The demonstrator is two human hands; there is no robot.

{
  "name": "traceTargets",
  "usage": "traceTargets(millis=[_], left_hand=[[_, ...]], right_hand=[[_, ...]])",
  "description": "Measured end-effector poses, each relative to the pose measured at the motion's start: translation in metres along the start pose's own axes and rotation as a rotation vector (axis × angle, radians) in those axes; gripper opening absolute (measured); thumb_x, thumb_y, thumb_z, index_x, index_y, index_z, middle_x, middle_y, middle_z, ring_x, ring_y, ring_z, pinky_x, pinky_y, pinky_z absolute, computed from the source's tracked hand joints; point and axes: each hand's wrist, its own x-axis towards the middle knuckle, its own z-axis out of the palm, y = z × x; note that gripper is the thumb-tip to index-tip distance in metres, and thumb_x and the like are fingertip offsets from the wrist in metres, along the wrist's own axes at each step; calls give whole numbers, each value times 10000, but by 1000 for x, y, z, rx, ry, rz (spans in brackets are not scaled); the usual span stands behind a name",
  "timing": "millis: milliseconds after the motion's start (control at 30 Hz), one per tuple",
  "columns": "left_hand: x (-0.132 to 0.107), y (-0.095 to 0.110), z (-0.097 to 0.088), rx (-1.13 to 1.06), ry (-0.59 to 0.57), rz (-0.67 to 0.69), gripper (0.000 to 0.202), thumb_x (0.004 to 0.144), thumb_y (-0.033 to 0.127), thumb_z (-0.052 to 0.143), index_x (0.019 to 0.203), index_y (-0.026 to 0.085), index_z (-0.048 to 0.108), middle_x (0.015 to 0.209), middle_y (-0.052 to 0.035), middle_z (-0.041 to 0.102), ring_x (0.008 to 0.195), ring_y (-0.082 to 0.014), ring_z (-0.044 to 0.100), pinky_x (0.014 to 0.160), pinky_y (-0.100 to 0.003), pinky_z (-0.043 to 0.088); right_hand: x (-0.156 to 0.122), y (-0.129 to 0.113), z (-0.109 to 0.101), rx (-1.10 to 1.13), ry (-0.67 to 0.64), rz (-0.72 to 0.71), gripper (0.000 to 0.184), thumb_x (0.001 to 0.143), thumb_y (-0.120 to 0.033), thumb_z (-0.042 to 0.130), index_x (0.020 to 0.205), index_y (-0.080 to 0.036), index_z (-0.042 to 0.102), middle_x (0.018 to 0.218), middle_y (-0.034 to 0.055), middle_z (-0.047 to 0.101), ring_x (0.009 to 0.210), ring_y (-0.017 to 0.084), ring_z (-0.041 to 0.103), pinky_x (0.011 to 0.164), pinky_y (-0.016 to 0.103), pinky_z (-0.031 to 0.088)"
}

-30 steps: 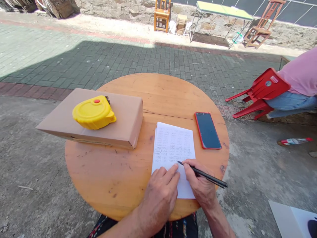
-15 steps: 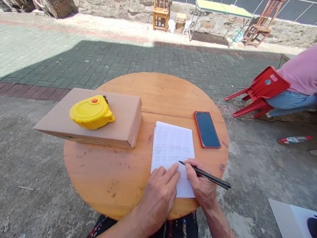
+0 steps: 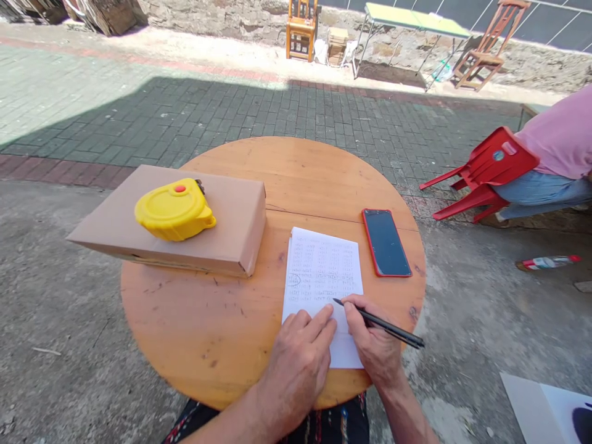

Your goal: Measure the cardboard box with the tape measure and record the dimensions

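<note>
My right hand (image 3: 375, 345) pinches a black pen (image 3: 393, 328), its tip on or just over a white sheet of paper (image 3: 324, 259). Rows of small handwritten marks fill the upper part of the sheet, and one at the left is circled; I cannot read them. Flat across the lower left of the paper lies my left hand (image 3: 303, 348), fingers stretched out, the index fingertip close to the pen tip. Beside the sheet's right edge rests a phone (image 3: 386, 242) with a red rim and a dark screen.
A cardboard box (image 3: 222, 240) stands on the left of the round wooden table (image 3: 185, 333), with a yellow tape measure (image 3: 173, 209) on top. Off to the right, a person in pink (image 3: 562, 135) sits on a red plastic chair (image 3: 502, 157). A bottle (image 3: 550, 263) lies on the ground.
The pen's rear end has swung slightly to the left and up, while its tip stays at nearly the same spot. My left hand rests in the same place.
</note>
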Motion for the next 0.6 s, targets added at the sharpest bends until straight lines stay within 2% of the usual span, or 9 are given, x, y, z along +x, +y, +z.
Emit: traceTargets(millis=[400, 600], left_hand=[[1, -1, 0, -8, 2, -13, 337, 872, 54, 467, 1150, 174, 614, 1358, -22, 602, 816, -221, 509, 700, -404, 491], [2, 0, -2, -4, -1, -21, 330, 869, 54, 467, 1130, 182, 624, 1339, -32, 613, 812, -217, 521, 697, -398, 497]], right_hand=[[-3, 3, 2, -13, -36, 9, 174, 912, -231, 540, 807, -201, 677, 727, 12, 718, 655, 163, 673, 616, 252, 537], [-2, 2, 2, -33, -6, 18, 174, 905, -239, 543, 801, -200, 676, 707, 9, 715, 627, 162, 666, 602, 255, 537]])
